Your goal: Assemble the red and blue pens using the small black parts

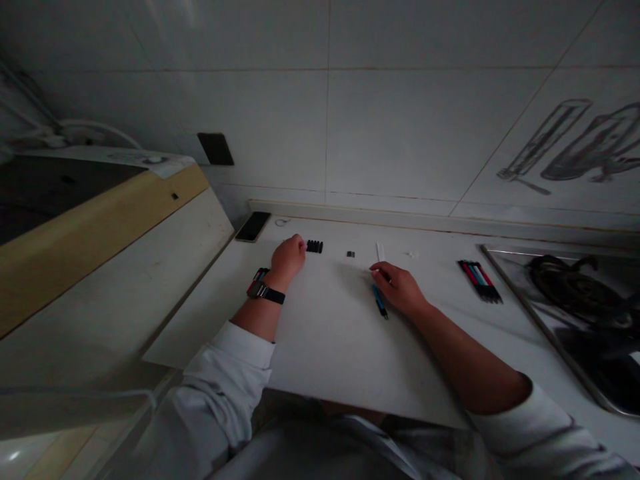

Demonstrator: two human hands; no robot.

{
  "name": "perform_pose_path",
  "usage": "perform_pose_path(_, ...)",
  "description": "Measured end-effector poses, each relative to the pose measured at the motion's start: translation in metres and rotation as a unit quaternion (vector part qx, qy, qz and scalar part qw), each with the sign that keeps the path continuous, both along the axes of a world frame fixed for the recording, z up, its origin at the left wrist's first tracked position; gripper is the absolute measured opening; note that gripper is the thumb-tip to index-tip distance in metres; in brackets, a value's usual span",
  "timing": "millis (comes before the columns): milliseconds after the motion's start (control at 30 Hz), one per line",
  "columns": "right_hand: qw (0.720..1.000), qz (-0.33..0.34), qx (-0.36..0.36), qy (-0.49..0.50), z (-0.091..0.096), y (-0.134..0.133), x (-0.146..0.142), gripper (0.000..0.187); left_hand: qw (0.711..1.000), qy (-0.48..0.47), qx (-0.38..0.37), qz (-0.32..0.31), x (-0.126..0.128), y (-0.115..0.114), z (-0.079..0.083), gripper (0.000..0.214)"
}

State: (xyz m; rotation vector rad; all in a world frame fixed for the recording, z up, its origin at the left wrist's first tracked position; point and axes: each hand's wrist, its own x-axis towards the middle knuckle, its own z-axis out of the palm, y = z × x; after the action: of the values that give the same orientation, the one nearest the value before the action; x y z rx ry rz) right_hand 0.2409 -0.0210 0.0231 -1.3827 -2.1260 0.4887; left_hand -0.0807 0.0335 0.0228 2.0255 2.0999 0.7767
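My left hand (289, 257) rests on the white sheet (330, 333) with fingers curled, its tips right beside a small black ribbed piece (315, 246); whether it grips anything is hidden. A black watch sits on that wrist, and a few pens (259, 273) show behind it. My right hand (400, 288) is closed around a blue pen (379, 301) lying on the sheet, tip pointing toward me. A tiny dark part (351, 254) and a white stick (380, 251) lie between the hands, farther back.
A bundle of red, black and blue pens (480, 280) lies to the right. A gas hob (580, 313) fills the right edge. A phone (253, 226) lies at the back left, near the tiled wall. A wooden-edged cabinet (100, 233) stands left.
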Motion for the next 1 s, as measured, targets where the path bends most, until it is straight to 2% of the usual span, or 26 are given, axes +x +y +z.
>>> perform_pose_path(100, 1.0, 0.005, 0.012, 0.022, -0.001, 0.0, 0.0, 0.032, 0.992, -0.122, -0.014, -0.038, 0.017, 0.003, -0.007, 0.01)
perform_pose_path(200, 0.998, 0.019, 0.041, 0.038, -0.001, 0.0, 0.0, 0.03, 0.981, -0.182, -0.015, -0.069, 0.029, 0.004, -0.015, 0.015)
perform_pose_path(367, 0.995, 0.05, 0.081, 0.039, 0.0, 0.0, -0.002, 0.03, 0.965, -0.228, 0.082, -0.097, 0.028, 0.005, -0.019, 0.016)
perform_pose_path(500, 0.992, 0.072, 0.095, 0.026, 0.003, 0.009, -0.008, 0.029, 0.953, -0.268, 0.123, -0.068, 0.024, 0.012, -0.022, 0.016)
perform_pose_path(633, 0.985, 0.12, 0.118, -0.034, 0.007, 0.032, -0.024, 0.03, 0.938, -0.311, 0.142, -0.053, 0.022, 0.019, -0.026, 0.016)
perform_pose_path(800, 0.963, 0.166, 0.151, -0.152, 0.011, 0.064, -0.059, 0.035, 0.933, -0.326, 0.145, -0.046, 0.021, 0.02, -0.026, 0.017)
perform_pose_path(1000, 0.946, 0.143, 0.13, -0.259, 0.008, 0.09, -0.099, 0.048, 0.926, -0.344, 0.15, -0.045, 0.022, 0.019, -0.024, 0.019)
